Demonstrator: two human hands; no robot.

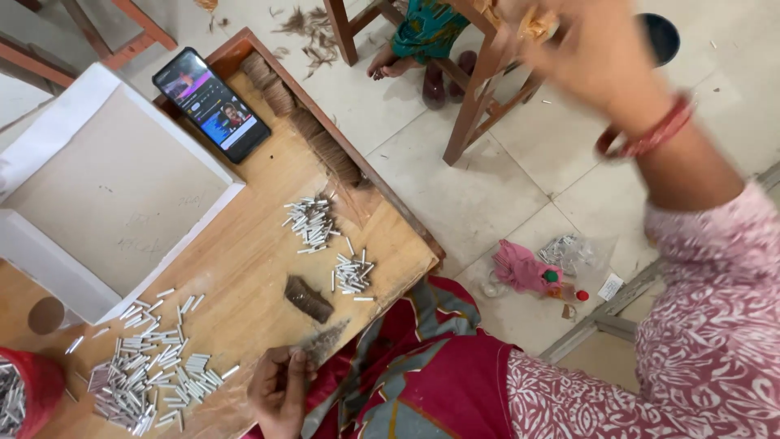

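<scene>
My left hand (280, 389) rests at the near edge of the wooden tray (244, 252), its fingers curled on a grey-brown fibre tuft (327, 340) that sticks out to the right. A darker fibre bundle (307, 297) lies just beyond it. My right hand (589, 50) is raised high over the floor, blurred, with red bangles (650, 134) on the wrist. It pinches a tan scrap (538, 23) at the fingertips. Small silver-white tubes lie in three heaps: near left (150, 370), middle (309, 221) and right (352, 275).
A white cardboard box (106, 191) fills the tray's left side, with a lit phone (212, 103) behind it. Brown fibre rolls (305, 122) line the far rim. A red container (28, 390) holds tubes. Wooden stool legs (479, 89), another person's foot (388, 63) and pink cloth (520, 268) are on the tiled floor.
</scene>
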